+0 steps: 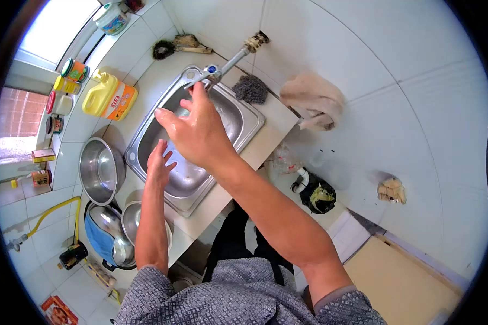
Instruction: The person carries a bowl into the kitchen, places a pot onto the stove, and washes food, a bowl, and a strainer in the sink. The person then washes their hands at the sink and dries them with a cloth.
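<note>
My right hand [192,132] reaches over the stainless steel sink [187,179], its index finger stretched up to the lever of the faucet [212,71]. The thumb sticks out to the side, and the skin looks wet. Lower and to the left, my left hand [158,167] hovers over the sink's left side with its fingers apart and nothing in them. The faucet comes out of the tiled wall on a metal pipe. Part of the basin is hidden behind my right hand and forearm.
A steel bowl [102,170] and a pot [109,233] with a blue cloth [98,238] stand left of the sink. A yellow detergent jug [109,96] is behind them. A dark scouring pad [250,89] lies near the faucet; a rag [313,100] hangs on the wall.
</note>
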Demonstrator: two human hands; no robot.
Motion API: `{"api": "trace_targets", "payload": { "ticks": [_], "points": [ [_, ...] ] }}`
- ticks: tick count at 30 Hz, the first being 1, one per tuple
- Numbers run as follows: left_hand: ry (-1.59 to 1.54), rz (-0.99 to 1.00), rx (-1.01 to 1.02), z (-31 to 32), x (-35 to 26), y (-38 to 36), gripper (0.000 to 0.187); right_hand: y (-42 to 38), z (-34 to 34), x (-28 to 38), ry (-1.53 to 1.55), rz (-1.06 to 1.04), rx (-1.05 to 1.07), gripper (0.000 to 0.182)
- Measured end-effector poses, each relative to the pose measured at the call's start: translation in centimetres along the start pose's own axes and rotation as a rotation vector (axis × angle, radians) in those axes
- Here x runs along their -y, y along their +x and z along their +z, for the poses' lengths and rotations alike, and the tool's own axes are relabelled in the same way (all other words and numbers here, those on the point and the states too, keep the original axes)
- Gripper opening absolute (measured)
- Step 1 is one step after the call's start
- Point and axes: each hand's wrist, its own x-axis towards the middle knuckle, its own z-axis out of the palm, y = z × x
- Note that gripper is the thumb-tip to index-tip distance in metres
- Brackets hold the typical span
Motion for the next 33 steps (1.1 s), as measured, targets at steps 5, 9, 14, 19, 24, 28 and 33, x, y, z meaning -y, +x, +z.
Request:
{"api": "trace_targets", "payload": {
  "ticks": [5,9,14,19,24,28,33],
  "points": [
    [0.03,0.033,0.027,1.4,-1.3,-2.1,0.06,-2.1,-3.7,-2.3,0.016,0.005,0.047,0.082],
    [-0.027,0.176,0.256,3.1,-5.9,-5.8,0.065,-8.2,-7.9,-5.6,0.489,0.234,0.158,0.077],
    [0.913,0.445,-0.012,-2.1,-2.8,3.1,0.059,-20.1,-15.8,-14.0,-0.283,0.368,-0.318,0.067],
    [0.592,0.258,0.04,4.7,-0.8,-0.7,0.058,-37.5,-24.2,-19.4,-0.015,0.669,-0.7,0.072],
    [0.632,0.305,0.226,14.5,-0.8,-8.8,0.057,-50.7,-29.1,-15.6,0.192,0.647,-0.999,0.064],
    [0.616,0.505,0.488,20.8,-3.5,-18.0,0.049,-59.5,-31.9,-5.0,0.365,0.297,-1.132,0.059],
    [0.548,0.734,0.726,27.9,-5.7,-35.4,0.053,-75.0,-35.4,5.5,0.407,-0.382,-0.987,0.061]
  ]
}}
